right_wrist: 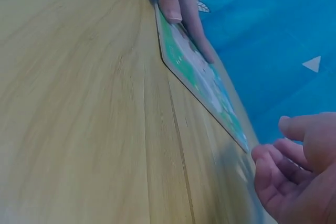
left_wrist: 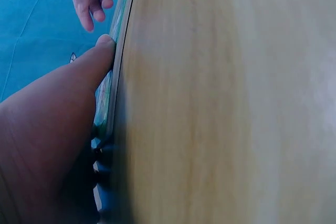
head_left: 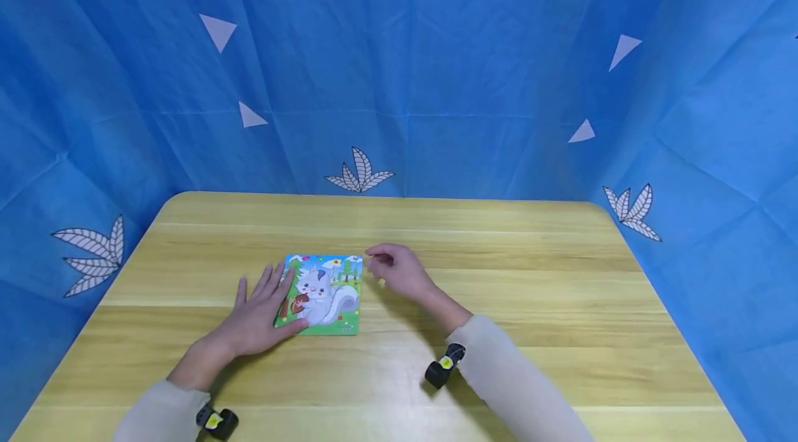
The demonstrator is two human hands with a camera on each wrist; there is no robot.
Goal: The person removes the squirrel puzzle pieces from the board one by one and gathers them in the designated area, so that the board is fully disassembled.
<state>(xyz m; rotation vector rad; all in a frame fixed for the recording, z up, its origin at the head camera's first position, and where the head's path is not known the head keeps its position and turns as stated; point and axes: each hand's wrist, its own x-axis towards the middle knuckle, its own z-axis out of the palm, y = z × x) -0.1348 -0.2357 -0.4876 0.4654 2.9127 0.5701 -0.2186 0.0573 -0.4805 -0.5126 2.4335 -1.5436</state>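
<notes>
A flat square picture board lies on the table, printed with a white squirrel that holds an acorn. My left hand rests over its left edge, fingers spread and straight, the thumb near the lower side. In the left wrist view the thumb touches the board's edge. Just off the upper right corner is my right hand, its fingers loosely bent. The right wrist view shows this hand beside the corner of the board, thumb apart from the fingers, with nothing seen in it.
The wooden table has rounded far corners. Behind it and at both sides hangs a blue cloth with leaf and triangle prints. Each wrist carries a small black camera, such as the right one.
</notes>
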